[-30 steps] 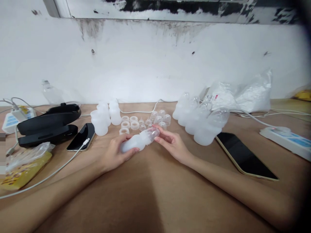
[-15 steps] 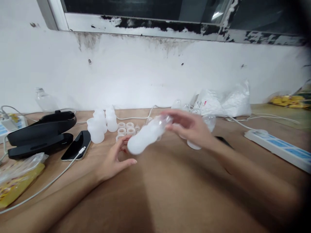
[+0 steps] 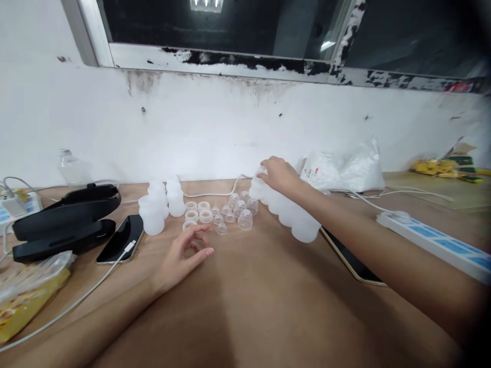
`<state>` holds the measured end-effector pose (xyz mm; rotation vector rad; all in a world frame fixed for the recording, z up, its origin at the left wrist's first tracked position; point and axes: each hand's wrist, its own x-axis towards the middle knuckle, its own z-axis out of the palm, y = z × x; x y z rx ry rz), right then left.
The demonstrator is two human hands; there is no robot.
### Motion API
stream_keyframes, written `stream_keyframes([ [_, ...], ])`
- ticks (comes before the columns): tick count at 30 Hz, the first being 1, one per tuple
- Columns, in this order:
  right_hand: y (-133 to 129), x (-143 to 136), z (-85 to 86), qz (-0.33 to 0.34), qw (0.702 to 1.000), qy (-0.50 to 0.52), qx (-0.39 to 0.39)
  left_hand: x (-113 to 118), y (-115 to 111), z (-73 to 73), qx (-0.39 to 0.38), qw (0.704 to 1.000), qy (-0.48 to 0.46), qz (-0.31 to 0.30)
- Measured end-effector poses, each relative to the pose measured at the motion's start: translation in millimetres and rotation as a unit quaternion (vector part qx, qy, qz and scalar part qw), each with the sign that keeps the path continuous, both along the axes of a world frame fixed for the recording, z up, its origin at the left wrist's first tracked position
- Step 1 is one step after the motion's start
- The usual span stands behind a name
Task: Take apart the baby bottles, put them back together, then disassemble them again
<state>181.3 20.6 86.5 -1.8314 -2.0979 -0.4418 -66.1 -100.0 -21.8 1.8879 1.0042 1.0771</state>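
My right hand [image 3: 282, 174] reaches to the back of the table, its fingers on the top of a frosted white baby bottle [image 3: 258, 188]. That bottle stands at the far end of a row of frosted bottles [image 3: 305, 225], partly hidden by my forearm. My left hand [image 3: 187, 250] rests near the table's middle, fingers curved and apart, with nothing in it. Just beyond it lie white screw rings [image 3: 205, 215], small clear teats [image 3: 221, 228] and clear domed caps [image 3: 245, 220]. More bottle bodies [image 3: 152, 217] stand to the left.
On the left are a phone [image 3: 123, 237] with a white cable, a black case [image 3: 65, 212] and a yellow bag [image 3: 34, 291]. Another phone [image 3: 356, 260] lies under my right forearm. A power strip [image 3: 433, 243] and white plastic bags [image 3: 341, 171] are at the right.
My right hand has carried the bottle from the middle, near my left hand, to the back end of the right-hand row. My left hand stays almost where it was, open.
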Motion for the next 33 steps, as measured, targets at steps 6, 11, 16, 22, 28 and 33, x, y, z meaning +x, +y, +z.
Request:
stream_keyframes([
  [6,14.4,0.8,-1.1,-0.035,0.999,0.015,-0.036,-0.3,1.7,-2.0,0.001,1.0,-0.002,-0.012],
  [11,21.7,6.5,0.0,-0.044,0.997,0.028,-0.055,-0.3,0.4,0.0,-0.009,1.0,0.006,-0.009],
  [16,23.5,9.1,2.5,-0.042,0.996,0.038,-0.065,-0.4,0.6,-0.7,-0.012,1.0,0.008,-0.008],
  [22,28.0,9.9,6.3,-0.044,0.995,0.038,-0.077,-0.4,0.1,-1.7,-0.019,1.0,0.014,-0.005],
  [28,30.9,11.9,7.7,-0.049,0.995,0.028,-0.083,-1.2,0.8,-2.7,-0.011,1.0,0.009,-0.008],
  [33,11.0,3.9,10.6,-0.037,0.998,0.009,-0.049,-0.6,0.8,-3.1,0.016,0.999,0.027,-0.001],
])
